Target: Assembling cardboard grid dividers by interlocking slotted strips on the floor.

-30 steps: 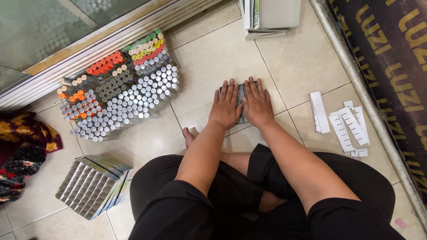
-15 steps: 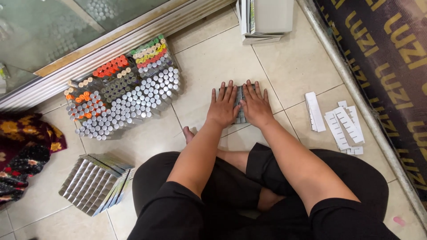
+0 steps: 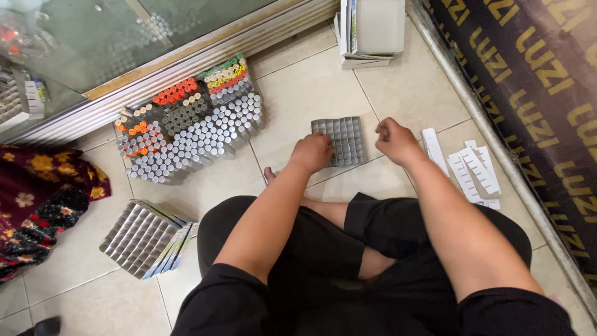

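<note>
I sit cross-legged on a tiled floor. A grey cardboard grid divider (image 3: 339, 140) lies flat on the tiles in front of my knees. My left hand (image 3: 313, 152) rests with curled fingers on the divider's left edge. My right hand (image 3: 395, 140) is closed into a loose fist just right of the divider, apart from it, and nothing shows in it. To the left stands a dense cluster of small upright vials (image 3: 193, 127), most with silver caps, some with orange, red, green and yellow caps.
A stack of grid dividers (image 3: 144, 239) lies at lower left beside a patterned cloth (image 3: 37, 205). White card strips (image 3: 472, 171) lie at right near a dark printed mat (image 3: 535, 93). Flat boxes (image 3: 370, 31) stand at the top; a glass cabinet front (image 3: 124, 37) runs behind.
Both hands lay flat together on the grid divider; now they have parted. The right hand has lifted off to the right and closed, the left has slid to the divider's left edge.
</note>
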